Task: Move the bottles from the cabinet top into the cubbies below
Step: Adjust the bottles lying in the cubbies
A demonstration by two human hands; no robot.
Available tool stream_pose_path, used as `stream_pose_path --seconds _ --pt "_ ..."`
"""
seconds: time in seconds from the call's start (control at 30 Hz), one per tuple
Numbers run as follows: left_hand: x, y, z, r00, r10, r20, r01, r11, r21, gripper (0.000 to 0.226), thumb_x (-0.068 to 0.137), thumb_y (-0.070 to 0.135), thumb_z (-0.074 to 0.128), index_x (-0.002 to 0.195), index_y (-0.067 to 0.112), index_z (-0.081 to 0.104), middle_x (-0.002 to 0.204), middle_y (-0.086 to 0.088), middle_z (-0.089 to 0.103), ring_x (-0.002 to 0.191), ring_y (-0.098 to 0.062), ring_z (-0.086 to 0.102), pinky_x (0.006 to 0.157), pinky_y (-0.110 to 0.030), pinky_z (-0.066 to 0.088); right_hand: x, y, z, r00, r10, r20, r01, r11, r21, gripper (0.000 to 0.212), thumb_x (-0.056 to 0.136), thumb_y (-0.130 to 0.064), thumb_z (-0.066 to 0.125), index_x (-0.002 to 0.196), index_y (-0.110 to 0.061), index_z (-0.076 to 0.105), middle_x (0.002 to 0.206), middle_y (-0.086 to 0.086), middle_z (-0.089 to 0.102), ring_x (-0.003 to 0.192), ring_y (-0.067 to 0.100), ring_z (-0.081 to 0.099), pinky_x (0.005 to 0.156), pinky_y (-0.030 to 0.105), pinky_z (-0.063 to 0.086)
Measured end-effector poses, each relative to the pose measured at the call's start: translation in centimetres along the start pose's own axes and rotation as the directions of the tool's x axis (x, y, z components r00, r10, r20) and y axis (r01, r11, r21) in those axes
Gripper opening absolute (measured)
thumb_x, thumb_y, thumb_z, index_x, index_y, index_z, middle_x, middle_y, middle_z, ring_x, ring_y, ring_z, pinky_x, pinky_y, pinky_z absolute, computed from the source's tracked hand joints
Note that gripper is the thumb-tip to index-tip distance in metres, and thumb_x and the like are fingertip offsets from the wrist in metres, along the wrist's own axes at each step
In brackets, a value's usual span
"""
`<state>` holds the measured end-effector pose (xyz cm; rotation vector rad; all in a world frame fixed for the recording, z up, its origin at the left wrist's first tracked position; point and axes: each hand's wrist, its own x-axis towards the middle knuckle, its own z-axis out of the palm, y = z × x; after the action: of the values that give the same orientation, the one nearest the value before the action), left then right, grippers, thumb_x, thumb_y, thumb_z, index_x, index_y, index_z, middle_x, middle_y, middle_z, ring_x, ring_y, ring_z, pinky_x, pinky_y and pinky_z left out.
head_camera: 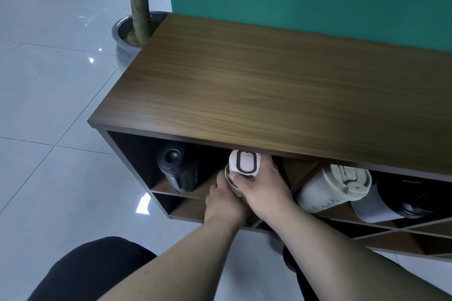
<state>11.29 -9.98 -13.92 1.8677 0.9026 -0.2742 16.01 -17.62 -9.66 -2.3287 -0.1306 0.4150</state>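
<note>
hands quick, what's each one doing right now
Left hand: closed on the white-lidded bottle, gripping its lower left side at a cubby mouth.
Right hand: closed on the same bottle, thumb across its front just below the lid.

The cabinet top (pixel 269 85) was brown wood-grain with a matt, smooth finish. The floor tiles (pixel 49 105) looked glossy, and the plant pot (pixel 122 41) shone like glazed ceramic.

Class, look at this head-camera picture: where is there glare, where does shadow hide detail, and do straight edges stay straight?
Head view: bright glare patches sit on the glossy floor tiles; the cubbies under the cabinet top are dark, so the black bottle loses detail, while the white-lidded bottle in both hands stays clear; the wide lens slightly bows the cabinet's front edge.
</note>
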Motion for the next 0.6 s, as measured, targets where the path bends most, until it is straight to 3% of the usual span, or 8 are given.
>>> stream_pose_path --seconds 0.2,0.3,0.4,0.47,0.5,0.6 --pt "-0.5 0.2 -0.7 0.995 -0.099 0.034 0.098 0.994 0.039 0.081 0.086 0.052 0.057 0.156 0.025 0.028 0.155 -0.009 0.045 0.147 -0.036 0.040 0.115 -0.046 0.043 -0.9 -0.4 -0.3 0.999 -0.029 0.016 0.029 1.000 0.011 0.082 0.061 -0.057 0.076 0.130 -0.025 0.044 0.132 -0.002 0.055 0.126 0.020 0.054 0.104 0.041 0.045" --pt "-0.6 -0.4 -1.9 0.985 -0.162 0.055 0.158 0.985 0.063 0.083 0.081 0.048 0.057 0.155 0.017 0.034 0.152 -0.014 0.051 0.142 -0.037 0.049 0.116 -0.044 0.046 -2.4 -0.5 -0.8 0.985 -0.165 -0.049 0.159 0.981 -0.111 0.082 0.069 -0.049 0.078 0.136 -0.022 0.040 0.141 0.002 0.048 0.137 0.024 0.040 0.113 0.041 0.036" --pt "-0.3 -2.0 -4.6 0.987 -0.116 0.114 0.102 0.987 0.123 0.086 0.060 0.061 0.063 0.139 0.027 0.056 0.132 -0.009 0.071 0.118 -0.030 0.071 0.101 -0.042 0.060 -4.6 -1.2 -1.5 0.943 -0.328 0.046 0.330 0.914 -0.237 0.096 0.079 -0.048 0.070 0.155 -0.023 0.018 0.164 -0.003 0.019 0.155 0.015 0.004 0.125 0.029 0.006" --pt "-0.9 -2.5 -7.6 0.985 -0.116 0.130 0.094 0.982 0.162 0.076 0.066 0.059 0.068 0.132 0.021 0.063 0.125 -0.005 0.070 0.116 -0.028 0.071 0.095 -0.029 0.057 -6.0 -1.9 -1.4 0.903 -0.393 0.176 0.428 0.866 -0.260 0.097 0.085 -0.054 0.058 0.159 -0.026 0.001 0.162 -0.019 -0.001 0.145 -0.006 -0.025 0.114 0.013 -0.014" --pt "-1.3 -2.6 -9.1 0.987 -0.120 0.106 0.105 0.984 0.143 0.070 0.072 0.054 0.072 0.131 0.015 0.062 0.128 -0.006 0.068 0.119 -0.028 0.069 0.092 -0.026 0.053 -6.5 -2.5 -1.1 0.873 -0.437 0.218 0.482 0.842 -0.244 0.096 0.085 -0.058 0.052 0.158 -0.027 -0.001 0.159 -0.023 -0.005 0.138 -0.013 -0.031 0.109 0.009 -0.018" --pt "-0.8 -4.0 -11.8 0.986 -0.155 -0.053 0.159 0.984 0.077 0.082 0.064 0.060 0.074 0.125 0.007 0.058 0.123 -0.007 0.070 0.109 -0.031 0.069 0.087 -0.033 0.054 -6.5 -5.0 0.5 0.844 -0.443 0.301 0.503 0.850 -0.158 0.095 0.085 -0.057 0.054 0.159 -0.029 0.001 0.165 -0.019 0.001 0.145 -0.011 -0.016 0.113 0.010 -0.009"
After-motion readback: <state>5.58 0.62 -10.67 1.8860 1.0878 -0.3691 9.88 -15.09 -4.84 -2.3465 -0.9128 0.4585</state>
